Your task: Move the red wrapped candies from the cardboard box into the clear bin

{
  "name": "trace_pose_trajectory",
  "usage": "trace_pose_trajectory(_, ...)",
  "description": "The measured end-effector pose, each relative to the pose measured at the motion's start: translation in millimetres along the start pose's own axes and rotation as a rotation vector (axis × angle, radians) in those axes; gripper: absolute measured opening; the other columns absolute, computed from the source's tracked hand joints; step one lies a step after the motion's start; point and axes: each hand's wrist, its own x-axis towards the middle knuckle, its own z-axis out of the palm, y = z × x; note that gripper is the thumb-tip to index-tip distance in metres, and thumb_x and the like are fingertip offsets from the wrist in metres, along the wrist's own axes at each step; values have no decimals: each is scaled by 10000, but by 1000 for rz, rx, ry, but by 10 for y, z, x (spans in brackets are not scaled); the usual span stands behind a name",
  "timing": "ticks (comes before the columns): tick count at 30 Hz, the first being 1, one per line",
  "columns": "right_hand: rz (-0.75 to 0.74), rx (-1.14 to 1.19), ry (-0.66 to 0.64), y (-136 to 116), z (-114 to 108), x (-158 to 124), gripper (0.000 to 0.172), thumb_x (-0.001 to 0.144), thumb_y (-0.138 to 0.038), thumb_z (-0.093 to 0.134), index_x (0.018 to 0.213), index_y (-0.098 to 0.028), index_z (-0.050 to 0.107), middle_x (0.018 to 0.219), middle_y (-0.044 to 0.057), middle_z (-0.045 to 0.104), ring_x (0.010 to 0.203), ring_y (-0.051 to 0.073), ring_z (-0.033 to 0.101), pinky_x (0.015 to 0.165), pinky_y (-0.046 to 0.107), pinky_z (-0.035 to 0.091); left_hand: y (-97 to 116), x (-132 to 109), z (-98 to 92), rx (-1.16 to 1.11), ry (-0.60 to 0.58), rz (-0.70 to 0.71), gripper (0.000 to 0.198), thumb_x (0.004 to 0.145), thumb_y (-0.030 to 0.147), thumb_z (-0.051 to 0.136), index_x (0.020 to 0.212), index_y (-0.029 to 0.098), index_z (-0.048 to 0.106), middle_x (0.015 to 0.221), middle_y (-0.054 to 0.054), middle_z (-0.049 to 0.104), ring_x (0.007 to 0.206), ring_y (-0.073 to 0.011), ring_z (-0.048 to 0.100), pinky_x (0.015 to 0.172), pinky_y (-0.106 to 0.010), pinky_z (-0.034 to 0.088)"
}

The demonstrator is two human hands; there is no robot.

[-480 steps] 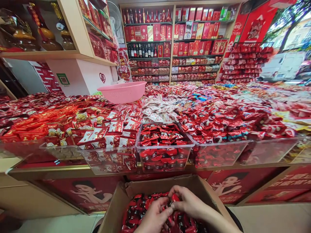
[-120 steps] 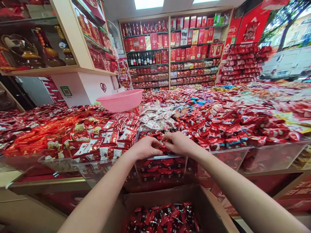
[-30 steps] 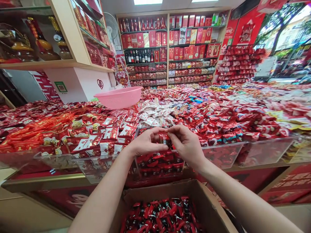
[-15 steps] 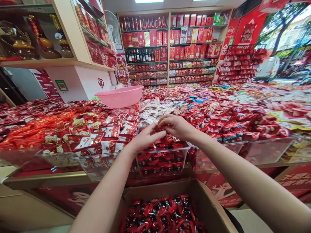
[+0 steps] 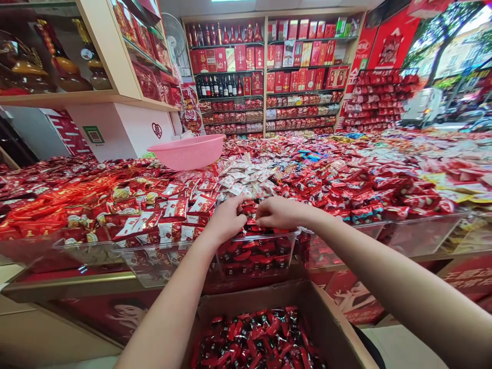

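Observation:
A clear plastic bin (image 5: 253,237) on the counter holds small candies (image 5: 265,248) in red and black wrappers. Over its top, my left hand (image 5: 227,219) comes in from the left, fingers curled against a red-wrapped candy (image 5: 251,211). Facing it from the right, my right hand (image 5: 280,212) is closed, its bent fingertips on the same top layer of candies. The fingertips are partly hidden among the wrappers. Below the counter edge stands an open cardboard box (image 5: 338,323) with many candies in matching wrappers.
Clear bins of other wrapped sweets (image 5: 172,210) adjoin on the left, and more red packets (image 5: 365,195) on the right. White packets (image 5: 246,177) lie behind the hands. A pink plastic basket (image 5: 186,152) rests on the sweets. Shelves (image 5: 265,77) of bottles and boxes line the back.
Both hands have lowered onto the candies in the bin and moved slightly apart. A red-wrapped candy now shows between them. The view has shifted slightly.

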Motion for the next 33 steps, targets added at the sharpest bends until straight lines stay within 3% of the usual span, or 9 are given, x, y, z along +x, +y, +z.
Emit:
trace_pose_trajectory(2, -63, 89, -168, -16, 1, -26, 169, 669, -264, 504, 565, -157, 584, 430, -70, 452, 401, 49, 393, 397, 162, 267, -13, 4, -5, 31, -51, -22, 386, 604, 136, 430, 952, 206, 581, 634, 9, 571, 587, -135, 493, 527, -219, 359)
trace_pose_trajectory(6, -156, 162, -267, -63, 45, -9, 288, 737, -318, 401, 597, -147, 585, 477, -68, 460, 419, 49, 387, 430, 163, 305, -14, 18, -17, 26, -97, -57, 346, 608, 150, 403, 871, 204, 622, 671, -2, 602, 601, -138, 502, 537, -220, 364)
trace_pose_trajectory(10, -54, 132, -307, -113, 66, 24, 338, 739, -410, 401, 650, -161, 611, 600, -28, 578, 500, 85, 475, 495, 198, 368, -26, 40, -9, -44, -230, -67, 458, 572, 110, 387, 977, 203, 579, 629, 17, 578, 527, -112, 463, 476, -201, 336)
trace_pose_trajectory(13, -36, 169, -315, -123, 64, 19, 369, 741, -456, 393, 730, -167, 622, 690, -13, 608, 573, 103, 519, 547, 214, 393, -44, 47, 4, -106, -318, -101, 402, 546, 101, 395, 879, 169, 609, 599, 18, 562, 512, -105, 452, 451, -194, 323)
trace_pose_trajectory(21, -45, 148, -363, -62, 41, -47, 475, 746, -542, 319, 706, -152, 587, 612, -10, 539, 519, 90, 452, 473, 196, 342, -40, 30, 19, -186, -308, -111, 301, 550, 137, 468, 834, 152, 567, 709, -5, 583, 617, -127, 501, 511, -201, 376)
trace_pose_trajectory(26, -68, 138, -458, -24, -8, -61, 501, 730, -584, 302, 758, -156, 562, 705, 11, 546, 583, 109, 448, 510, 210, 337, 16, 29, -14, -228, -412, -44, 346, 590, 165, 448, 914, 180, 570, 681, 13, 586, 596, -116, 505, 498, -187, 366)
trace_pose_trajectory(33, -55, 91, -494, -71, -72, -66, 534, 716, -612, 286, 775, -154, 554, 720, 21, 539, 607, 121, 448, 533, 213, 343, -8, 13, -28, -173, -419, -95, 247, 611, 299, 466, 775, 168, 596, 687, 6, 604, 596, -131, 515, 513, -203, 387)
